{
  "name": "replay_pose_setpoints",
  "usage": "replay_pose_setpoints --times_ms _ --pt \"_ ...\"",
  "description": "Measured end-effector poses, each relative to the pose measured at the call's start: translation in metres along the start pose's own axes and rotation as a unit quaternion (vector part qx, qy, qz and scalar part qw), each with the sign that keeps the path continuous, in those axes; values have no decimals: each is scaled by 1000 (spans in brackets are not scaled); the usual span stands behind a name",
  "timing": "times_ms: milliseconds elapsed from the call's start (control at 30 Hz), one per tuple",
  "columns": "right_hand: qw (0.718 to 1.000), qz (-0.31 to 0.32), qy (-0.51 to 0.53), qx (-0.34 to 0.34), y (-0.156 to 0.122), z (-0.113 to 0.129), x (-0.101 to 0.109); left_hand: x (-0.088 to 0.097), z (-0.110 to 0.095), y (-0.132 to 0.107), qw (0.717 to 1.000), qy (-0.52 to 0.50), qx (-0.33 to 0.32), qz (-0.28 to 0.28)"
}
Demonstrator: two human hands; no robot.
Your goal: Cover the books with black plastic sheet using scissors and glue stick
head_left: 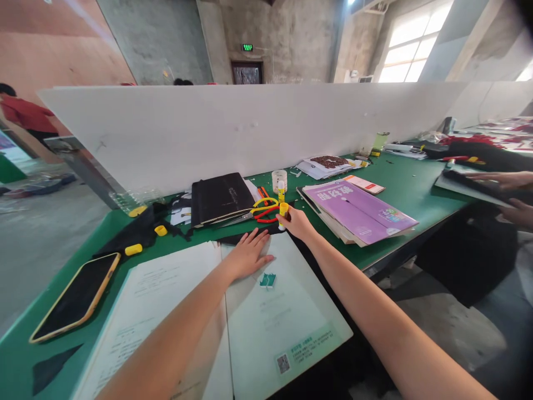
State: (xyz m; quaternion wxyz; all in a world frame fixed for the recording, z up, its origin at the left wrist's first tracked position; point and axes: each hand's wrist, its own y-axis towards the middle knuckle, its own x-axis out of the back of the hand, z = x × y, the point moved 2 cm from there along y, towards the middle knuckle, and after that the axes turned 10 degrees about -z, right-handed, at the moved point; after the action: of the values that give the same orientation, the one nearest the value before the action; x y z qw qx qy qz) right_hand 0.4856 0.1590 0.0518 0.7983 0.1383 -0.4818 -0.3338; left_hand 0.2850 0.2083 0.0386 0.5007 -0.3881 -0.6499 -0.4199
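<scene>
An open book (291, 316) with pale green and white pages lies in front of me, with black material showing beneath its right and top edges. My left hand (249, 256) rests flat on the right page near its top, fingers spread. My right hand (296, 222) pinches a yellow and white glue stick (283, 210) at the page's top edge. What looks like a second glue stick (281, 191) stands upright right behind it. Scissors (245, 218) with yellow and red handles lie just beyond my hands. A small green and white piece (267, 280) sits on the page.
At left are a phone (77, 297), yellow caps (134, 249) and black scraps (54, 366). A black notebook (222, 199) and a clear jar (279, 181) stand behind. Purple-covered books (358, 208) lie right. A white partition (208, 133) borders the table; another person's hands (512, 183) are at right.
</scene>
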Motion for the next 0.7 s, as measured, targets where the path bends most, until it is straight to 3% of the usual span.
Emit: replay_pose_setpoints --times_ms 167,333,433,500,567,633,700 --pt "999 -14 -45 -1 0 2 2 2 -1 -1 1000 7 -3 3" --pt "986 -60 -155 -4 -1 -2 7 1 0 -2 1000 7 -2 0" --pt "976 -153 -155 -23 -1 -6 17 -1 2 -3 1000 1 -5 -1" --pt "966 -235 -99 -42 -1 -8 24 -2 3 -3 1000 -3 -11 -9" --pt "959 -278 -8 -47 0 -8 27 -4 5 -4 1000 -5 -14 -17" --pt "964 -252 79 -37 1 -7 22 -5 6 -4 1000 -6 -13 -18" --pt "980 -169 106 -25 2 -4 11 -4 6 -4 1000 -8 -11 -13"
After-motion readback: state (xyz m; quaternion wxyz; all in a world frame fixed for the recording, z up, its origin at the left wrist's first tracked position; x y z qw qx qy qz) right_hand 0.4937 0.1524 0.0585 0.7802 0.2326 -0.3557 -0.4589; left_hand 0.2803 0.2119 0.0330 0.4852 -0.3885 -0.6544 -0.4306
